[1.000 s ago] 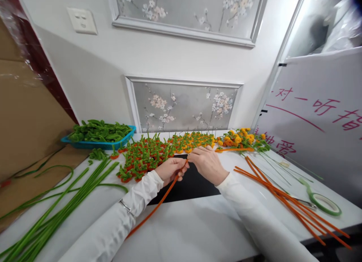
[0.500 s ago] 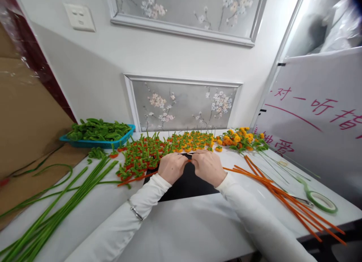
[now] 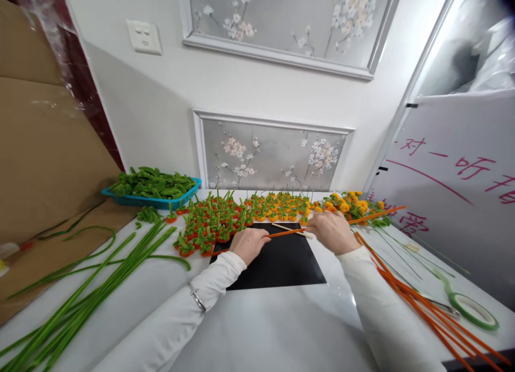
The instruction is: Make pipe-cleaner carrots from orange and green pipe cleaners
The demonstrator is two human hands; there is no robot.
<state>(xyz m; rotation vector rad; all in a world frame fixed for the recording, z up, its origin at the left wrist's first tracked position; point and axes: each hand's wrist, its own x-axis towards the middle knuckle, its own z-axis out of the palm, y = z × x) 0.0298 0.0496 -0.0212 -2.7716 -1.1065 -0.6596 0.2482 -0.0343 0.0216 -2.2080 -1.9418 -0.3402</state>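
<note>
Between my two hands an orange fuzzy stem (image 3: 286, 232) is stretched over the black mat (image 3: 277, 262). My left hand (image 3: 250, 245) is closed on it, and one end pokes out toward the red-and-green pieces. Farther right, my right hand (image 3: 332, 231) pinches the same stem, whose other end reaches past the hand over the yellow flowers. A thin pale stick (image 3: 295, 230) lies at the mat's back edge, partly beneath the stem. Rows of small orange and red pieces with green tops (image 3: 217, 216) stand behind the mat.
A blue tray (image 3: 161, 202) of green fuzzy pieces sits at the back left. Long green stems (image 3: 92, 286) lie at left. At right are yellow flowers (image 3: 350, 203), loose orange stems (image 3: 426, 307) and a roll of green tape (image 3: 472, 311). A wall panel stands behind.
My hands have moved apart, the right one going rightward, with a length of orange stem now showing between them. The view has shifted slightly, and more of the black mat and pale stick shows.
</note>
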